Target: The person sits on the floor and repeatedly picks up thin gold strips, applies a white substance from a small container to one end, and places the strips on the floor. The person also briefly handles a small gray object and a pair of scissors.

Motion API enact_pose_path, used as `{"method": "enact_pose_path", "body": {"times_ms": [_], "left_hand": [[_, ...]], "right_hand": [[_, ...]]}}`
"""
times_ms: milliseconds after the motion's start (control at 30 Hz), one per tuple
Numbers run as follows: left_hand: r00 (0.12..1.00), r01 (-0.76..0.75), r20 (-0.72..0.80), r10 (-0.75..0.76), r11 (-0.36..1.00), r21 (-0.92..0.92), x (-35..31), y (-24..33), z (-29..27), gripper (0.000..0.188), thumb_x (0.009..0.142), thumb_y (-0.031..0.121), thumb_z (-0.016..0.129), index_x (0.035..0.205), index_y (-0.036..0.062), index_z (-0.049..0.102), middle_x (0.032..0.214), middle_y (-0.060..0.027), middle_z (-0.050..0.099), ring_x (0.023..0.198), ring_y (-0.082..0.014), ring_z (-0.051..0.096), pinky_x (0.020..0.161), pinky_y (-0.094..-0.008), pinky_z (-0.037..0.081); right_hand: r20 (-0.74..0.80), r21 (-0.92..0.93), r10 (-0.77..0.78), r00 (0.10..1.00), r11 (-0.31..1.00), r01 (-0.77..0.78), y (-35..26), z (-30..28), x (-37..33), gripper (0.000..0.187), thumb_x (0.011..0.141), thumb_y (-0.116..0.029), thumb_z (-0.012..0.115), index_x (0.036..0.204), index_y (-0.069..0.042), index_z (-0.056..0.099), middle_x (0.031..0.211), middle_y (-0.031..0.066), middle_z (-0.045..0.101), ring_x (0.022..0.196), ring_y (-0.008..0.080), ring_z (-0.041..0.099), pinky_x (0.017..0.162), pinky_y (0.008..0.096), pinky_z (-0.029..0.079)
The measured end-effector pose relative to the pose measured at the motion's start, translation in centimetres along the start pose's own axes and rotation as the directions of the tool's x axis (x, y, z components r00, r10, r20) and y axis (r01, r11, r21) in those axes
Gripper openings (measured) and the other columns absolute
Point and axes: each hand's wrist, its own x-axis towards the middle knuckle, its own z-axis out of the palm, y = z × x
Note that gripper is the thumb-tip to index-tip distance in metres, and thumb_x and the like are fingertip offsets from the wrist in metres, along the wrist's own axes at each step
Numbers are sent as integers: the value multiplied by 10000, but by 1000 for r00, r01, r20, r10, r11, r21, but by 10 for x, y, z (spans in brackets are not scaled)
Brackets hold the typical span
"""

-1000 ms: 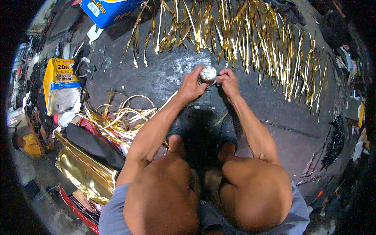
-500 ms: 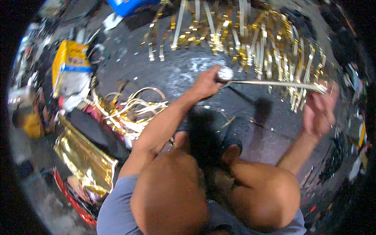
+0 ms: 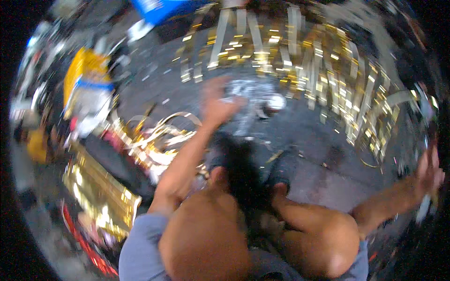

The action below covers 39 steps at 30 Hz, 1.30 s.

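**Hands apart, tin free**

My right hand [image 3: 429,172], far right of the frame, is too blurred to tell whether it pinches anything. My left hand [image 3: 220,102], above centre, looks spread, apart from the tin [image 3: 276,101] to its right. Farther off, gold strips [image 3: 311,84] fringe the top. I judge this a moment between grips; the next would call for steadying the tin.
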Motion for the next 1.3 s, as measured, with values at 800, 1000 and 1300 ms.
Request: {"method": "enact_pose_path", "body": {"times_ms": [800,1000,1300], "left_hand": [[540,515,-560,-628,773,-371,36,-215,-258,322,981,153,588,1275,142,720,915,-43,597,770,-161,567,653,-321,462],[989,-78,-107,103,972,219,52,-67,-197,334,917,101,629,1230,9,704,845,-47,629,666,-104,542,605,-291,452],[669,660,660,-341,680,-319,9,-17,22,388,838,-66,617,1217,-35,693,850,-49,668,618,-123,608,523,-255,484]], "right_hand": [[-983,180,143,-116,887,-425,268,-214,-115,16,888,55,631,904,51,631,820,166,673,640,245,665,491,326,515],[-544,-597,424,724,411,-689,334,-46,-183,331,836,-41,729,1157,-53,648,942,85,731,781,169,687,712,319,583],[138,-764,430,892,619,-180,365,157,-187,813,682,-260,891,1388,-89,526,1122,177,603,1010,351,637,857,427,547]]}}
